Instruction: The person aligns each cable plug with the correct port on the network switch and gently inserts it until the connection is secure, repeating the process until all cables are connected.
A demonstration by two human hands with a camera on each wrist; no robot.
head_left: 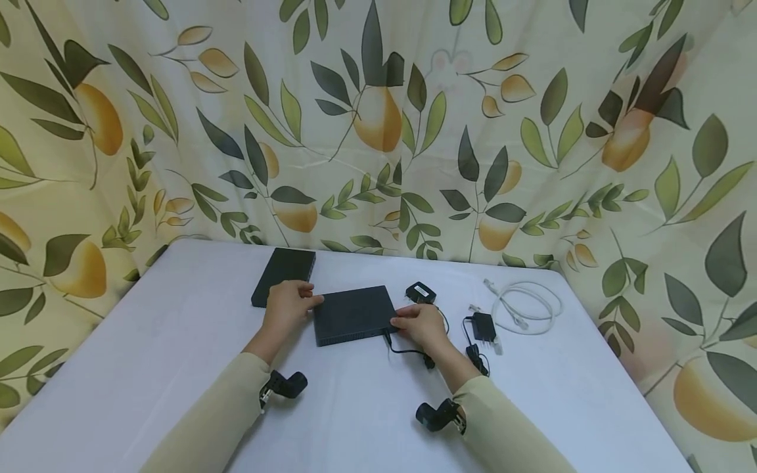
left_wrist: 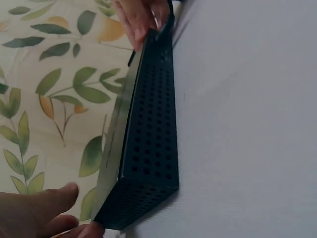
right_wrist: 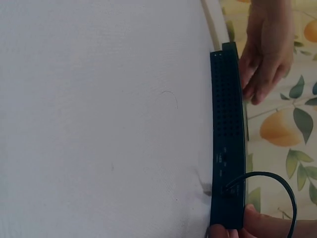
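Observation:
A flat black electronic box with perforated sides (head_left: pixel 355 315) lies between the two hands on the white table. My right hand (head_left: pixel 421 325) grips its right end, thumb at the top edge and fingertips around the lower side, seen in the right wrist view. Close by that grip, a thin black cable (right_wrist: pixel 277 177) is plugged into the box's labelled side. At the opposite end, the fingertips of my left hand (head_left: pixel 287 305) touch the corner; the left wrist view shows the thumb raised apart from the box.
Another black box (head_left: pixel 285 270) lies behind the left hand. To the right are a black adapter with a white label (head_left: pixel 420 292), a black power adapter (head_left: pixel 483 326) with its cord, and a coiled white network cable (head_left: pixel 532 309). Patterned curtain (head_left: pixel 378 164) borders the table's back.

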